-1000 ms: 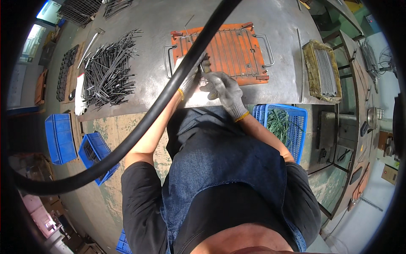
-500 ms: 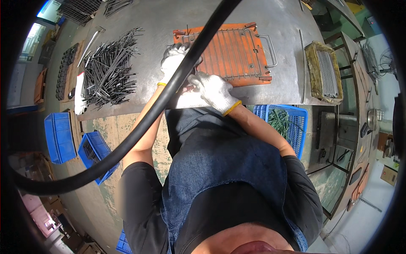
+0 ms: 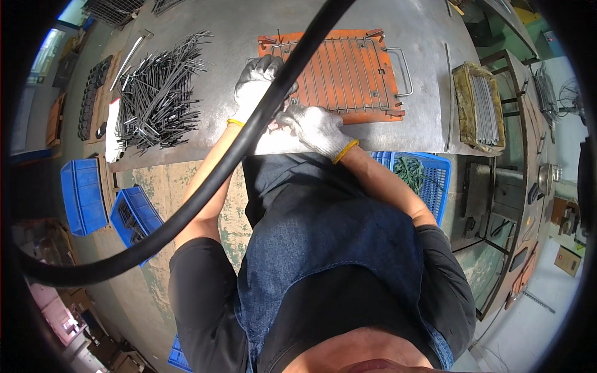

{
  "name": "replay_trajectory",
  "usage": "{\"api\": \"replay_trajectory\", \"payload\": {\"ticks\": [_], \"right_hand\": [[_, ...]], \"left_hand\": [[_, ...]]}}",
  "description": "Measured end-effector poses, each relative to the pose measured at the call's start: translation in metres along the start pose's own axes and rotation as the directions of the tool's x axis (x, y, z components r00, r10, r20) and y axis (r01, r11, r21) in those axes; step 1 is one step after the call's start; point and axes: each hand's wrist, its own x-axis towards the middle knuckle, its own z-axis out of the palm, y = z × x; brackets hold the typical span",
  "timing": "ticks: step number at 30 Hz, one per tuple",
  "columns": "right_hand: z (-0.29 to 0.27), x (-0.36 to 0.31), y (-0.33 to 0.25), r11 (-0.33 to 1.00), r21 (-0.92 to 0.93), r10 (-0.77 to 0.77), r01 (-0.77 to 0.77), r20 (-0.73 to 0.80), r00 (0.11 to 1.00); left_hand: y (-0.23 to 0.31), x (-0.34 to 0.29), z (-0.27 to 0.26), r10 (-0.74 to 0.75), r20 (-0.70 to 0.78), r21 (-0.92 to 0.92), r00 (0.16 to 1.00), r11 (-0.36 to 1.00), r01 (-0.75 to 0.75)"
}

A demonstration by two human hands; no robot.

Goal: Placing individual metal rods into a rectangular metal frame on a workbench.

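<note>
An orange jig board [image 3: 339, 115] lies on the metal bench, with a wire grill rack [image 3: 348, 68] set over it and a wire handle [image 3: 407, 71] at its right. My left hand [image 3: 254, 87], in a white glove with grey fingertips, is curled at the board's left edge. Near the lower left corner, my right hand [image 3: 316, 129] is closed, its gloved fingers bent toward the left hand. A black cable [image 3: 273, 105] crosses in front and hides the space between the hands, so whatever they hold cannot be made out.
A heap of dark metal rods [image 3: 158, 93] lies to the left on the bench [image 3: 423, 130]. At the right stands a worn yellowish tray [image 3: 463, 115] of straight rods. Blue crates [image 3: 84, 196] stand on the floor at left; a blue basket [image 3: 438, 202] with green strands is below the bench.
The view has shifted slightly, so the bench and board sit a little higher in it. Both hands stay at the board's left side, with only slight finger movement.
</note>
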Motion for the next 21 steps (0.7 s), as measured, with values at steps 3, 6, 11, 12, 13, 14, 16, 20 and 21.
{"api": "replay_trajectory", "payload": {"ticks": [3, 6, 11, 12, 13, 14, 16, 20, 21], "right_hand": [[-0.017, -0.002, -0.004, 0.981, -0.096, -0.173, 0.166, -0.075, 0.982], [-0.006, 0.006, 0.004, 0.984, -0.088, -0.164, 0.154, -0.126, 0.978], [-0.001, 0.008, 0.003, 0.947, 0.039, -0.29, 0.32, -0.327, 0.899], [-0.002, 0.007, 0.002, 0.946, 0.04, -0.292, 0.321, -0.325, 0.9], [-0.005, 0.005, 0.0, 0.951, 0.063, -0.279, 0.301, -0.239, 0.93], [-0.01, 0.005, -0.001, 0.958, 0.084, -0.26, 0.275, -0.153, 0.953], [-0.024, 0.003, -0.01, 0.978, 0.191, -0.075, 0.081, -0.038, 0.996], [-0.025, 0.001, -0.012, 0.755, 0.635, 0.184, -0.161, 0.031, 0.982], [-0.018, 0.0, -0.011, 0.757, 0.632, 0.186, -0.162, 0.029, 0.982]], "left_hand": [[0.003, 0.002, -0.005, -0.071, 0.09, -0.062, 0.993, 0.995, 0.077], [0.009, -0.001, -0.01, -0.04, -0.098, -0.051, 0.994, 0.998, 0.035], [-0.008, -0.011, 0.032, -0.011, -0.078, 0.034, 0.997, 0.999, 0.014], [-0.012, -0.013, 0.036, 0.024, -0.08, -0.047, 0.996, 0.999, -0.028], [-0.015, -0.013, 0.041, 0.02, -0.08, -0.047, 0.997, 0.999, -0.024], [-0.018, -0.009, 0.042, 0.021, -0.054, -0.159, 0.998, 0.987, -0.029], [-0.015, -0.005, 0.034, 0.028, -0.026, -0.275, 0.999, 0.961, -0.033], [-0.007, -0.009, 0.018, 0.046, -0.104, -0.135, 0.994, 0.989, -0.06], [-0.005, -0.007, 0.017, -0.003, -0.084, -0.222, 0.996, 0.975, -0.016]]}}
